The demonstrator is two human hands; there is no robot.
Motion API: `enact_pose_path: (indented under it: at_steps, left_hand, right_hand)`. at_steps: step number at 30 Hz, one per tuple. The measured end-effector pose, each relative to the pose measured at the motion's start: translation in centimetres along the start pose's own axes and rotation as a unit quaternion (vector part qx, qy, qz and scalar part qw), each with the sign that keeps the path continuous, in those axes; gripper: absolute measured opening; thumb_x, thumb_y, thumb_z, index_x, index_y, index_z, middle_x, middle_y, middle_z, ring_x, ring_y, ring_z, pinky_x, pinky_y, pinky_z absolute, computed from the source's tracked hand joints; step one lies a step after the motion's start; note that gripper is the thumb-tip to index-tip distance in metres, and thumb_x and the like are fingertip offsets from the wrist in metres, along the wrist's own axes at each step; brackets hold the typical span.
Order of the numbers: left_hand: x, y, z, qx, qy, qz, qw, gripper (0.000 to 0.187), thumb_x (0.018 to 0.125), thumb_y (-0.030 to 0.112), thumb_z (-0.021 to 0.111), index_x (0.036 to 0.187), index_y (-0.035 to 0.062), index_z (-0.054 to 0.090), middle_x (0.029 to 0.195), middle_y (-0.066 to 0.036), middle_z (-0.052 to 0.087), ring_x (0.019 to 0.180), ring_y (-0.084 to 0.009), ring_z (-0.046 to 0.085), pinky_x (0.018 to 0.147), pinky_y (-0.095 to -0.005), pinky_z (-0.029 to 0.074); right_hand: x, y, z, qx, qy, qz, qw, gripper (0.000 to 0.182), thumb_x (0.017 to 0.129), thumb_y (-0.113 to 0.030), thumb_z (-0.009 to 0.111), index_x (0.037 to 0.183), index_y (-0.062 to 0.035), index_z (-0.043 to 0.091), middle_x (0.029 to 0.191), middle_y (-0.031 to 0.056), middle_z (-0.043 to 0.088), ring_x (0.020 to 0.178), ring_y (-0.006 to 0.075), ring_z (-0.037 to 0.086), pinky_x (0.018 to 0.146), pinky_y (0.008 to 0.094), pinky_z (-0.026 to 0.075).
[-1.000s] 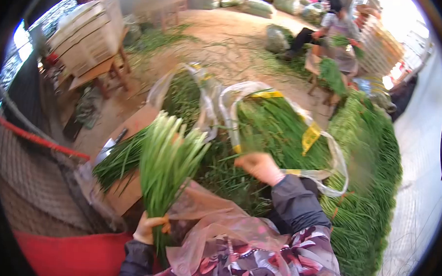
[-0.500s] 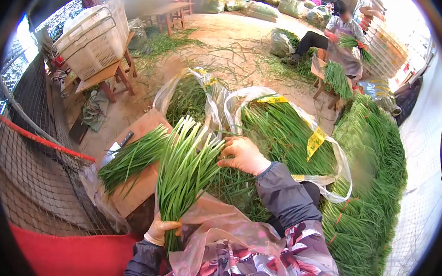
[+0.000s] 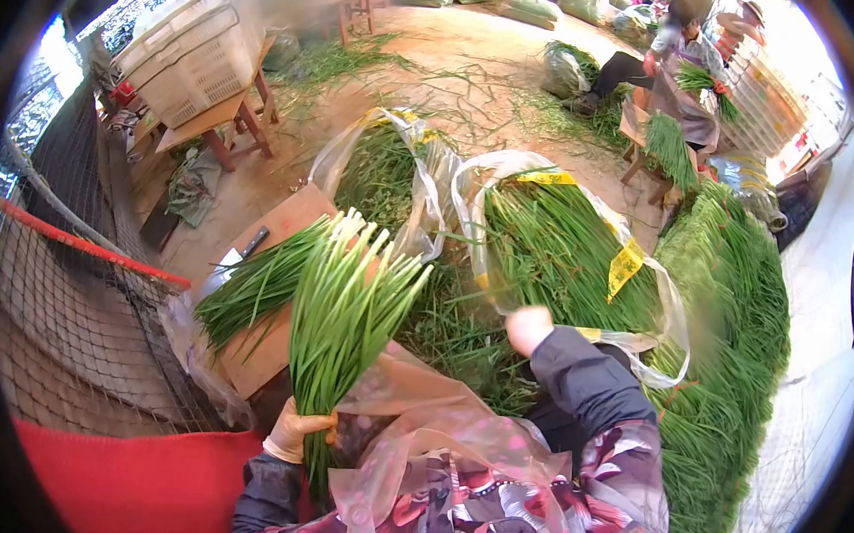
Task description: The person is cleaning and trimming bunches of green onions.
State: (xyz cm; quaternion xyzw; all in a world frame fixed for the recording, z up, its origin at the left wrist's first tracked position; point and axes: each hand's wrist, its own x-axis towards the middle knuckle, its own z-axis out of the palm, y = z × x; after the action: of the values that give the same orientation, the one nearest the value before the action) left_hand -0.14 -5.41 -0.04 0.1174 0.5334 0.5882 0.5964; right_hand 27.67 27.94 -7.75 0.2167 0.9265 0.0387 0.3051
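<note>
A net fence point(image 3: 71, 337) stood at the far left. The left hand point(image 3: 296, 430) had its fingers wrapped tight around a bunch of green stalks point(image 3: 344, 311), held up near a wooden board point(image 3: 271, 341). The right hand point(image 3: 527, 326) hung blurry over loose greens point(image 3: 462, 339); its fingers could not be told. A big green pile point(image 3: 730, 318) filled the right edge.

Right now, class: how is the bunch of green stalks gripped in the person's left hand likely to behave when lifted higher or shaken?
The bunch fans out above the left hand, so its tips would probably sway and splay. The stalks stand upright without drooping, suggesting some stiffness. Gripped only at the base, loose stalks might slip out.
</note>
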Motion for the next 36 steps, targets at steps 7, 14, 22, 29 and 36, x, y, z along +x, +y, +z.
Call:
enact_pose_path:
  at_steps: [7, 14, 22, 29, 36]
  left_hand:
    - [0.9, 0.2, 0.6, 0.043, -0.01, -0.016, 0.999, 0.024, 0.071, 0.002, 0.071, 0.093, -0.0003, 0.061, 0.072, -0.009, 0.061, 0.052, -0.0176, 0.058, 0.05, -0.0289, 0.049]
    - [1.0, 0.1, 1.5, 0.02, -0.082, -0.038, 0.996, 0.028, 0.072, 0.004, 0.071, 0.098, -0.0018, 0.06, 0.071, -0.01, 0.06, 0.052, -0.0178, 0.058, 0.05, -0.0288, 0.049]
    - [1.5, 0.2, 2.3, 0.004, -0.102, -0.049, 0.994, 0.027, 0.073, 0.003, 0.067, 0.098, -0.003, 0.059, 0.068, -0.009, 0.059, 0.05, -0.0176, 0.056, 0.05, -0.0298, 0.048]
    - [-0.4, -2.1, -3.0, -0.185, -0.168, 0.001, 0.968, 0.029, 0.074, 0.013, 0.063, 0.098, -0.0019, 0.054, 0.063, -0.008, 0.049, 0.045, -0.0186, 0.051, 0.051, -0.0361, 0.046]
    - [0.3, -1.7, -2.1, -0.27, -0.191, 0.041, 0.943, 0.033, 0.077, 0.019, 0.063, 0.099, -0.0028, 0.053, 0.064, -0.005, 0.049, 0.045, -0.017, 0.051, 0.048, -0.0356, 0.043]
  right_hand:
    - [-0.5, -1.0, -14.7, 0.256, 0.527, -0.109, 0.803, 0.039, 0.074, -0.034, 0.071, 0.106, -0.0126, 0.066, 0.104, 0.0067, 0.067, 0.1, 0.0267, 0.061, 0.086, 0.0416, 0.047]
    - [1.8, -2.4, -14.6, 0.166, 0.386, -0.202, 0.885, 0.032, 0.07, -0.034, 0.073, 0.098, -0.0208, 0.07, 0.09, 0.0048, 0.063, 0.09, 0.0269, 0.058, 0.084, 0.0418, 0.042]
    - [2.6, -1.6, -12.1, 0.24, 0.461, -0.097, 0.849, 0.014, 0.078, -0.021, 0.065, 0.09, -0.0143, 0.067, 0.072, 0.0065, 0.063, 0.065, 0.0278, 0.063, 0.059, 0.0394, 0.05]
    - [2.3, 1.4, 0.3, -0.012, -0.031, -0.047, 0.998, 0.024, 0.083, -0.017, 0.058, 0.104, -0.0146, 0.07, 0.082, 0.0097, 0.07, 0.076, 0.0284, 0.068, 0.062, 0.0459, 0.054]
    - [1.0, -0.5, -6.5, 0.44, 0.02, 0.003, 0.898, 0.033, 0.078, -0.04, 0.066, 0.095, -0.013, 0.073, 0.088, 0.0115, 0.07, 0.084, 0.028, 0.066, 0.076, 0.0381, 0.051]
